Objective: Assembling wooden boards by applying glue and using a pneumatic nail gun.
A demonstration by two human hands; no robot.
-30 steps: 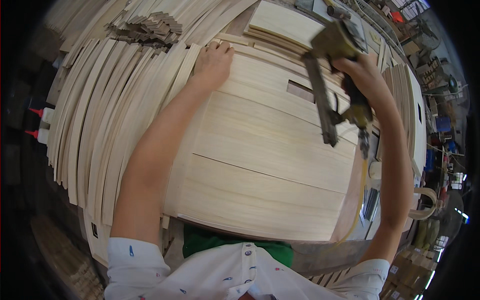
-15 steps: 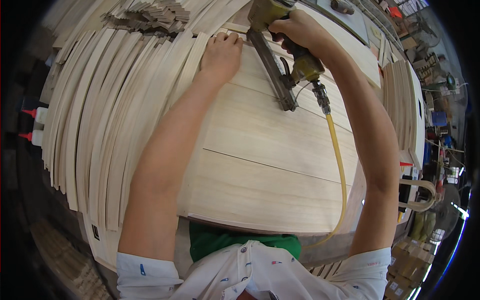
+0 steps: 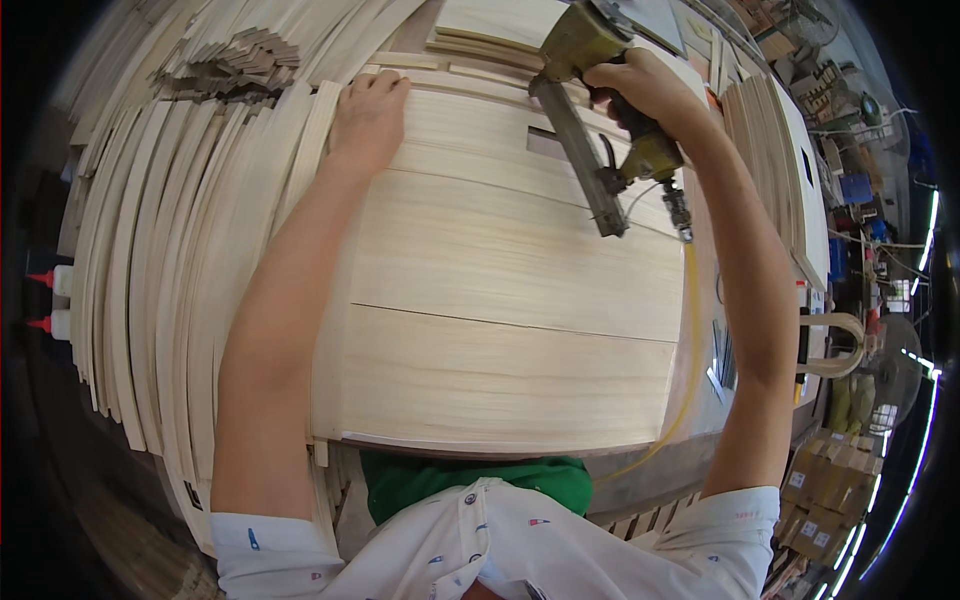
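A pale wooden panel point(image 3: 500, 260) of several joined boards lies flat in front of me. My left hand point(image 3: 368, 118) rests on its far left corner, fingers curled over the far edge. My right hand point(image 3: 645, 95) is wrapped round the handle of an olive-green air nail gun point(image 3: 585, 45). The gun's long dark magazine point(image 3: 580, 150) slants back over the panel's right half, and its nose is near the far edge, well to the right of my left hand. From its handle a yellow air hose point(image 3: 690, 340) runs down past the panel's right side.
Many long wooden strips point(image 3: 150, 260) are stacked along the left, with more strips point(image 3: 235, 60) behind them. Further boards point(image 3: 760, 150) stand at the right. Two white bottles point(image 3: 62, 280) with red tips are at the far left. Cardboard boxes point(image 3: 825, 480) sit at lower right.
My right hand has carried the nail gun to the right along the far edge, away from my left hand. My left hand stays at the same panel corner. The whole view has shifted.
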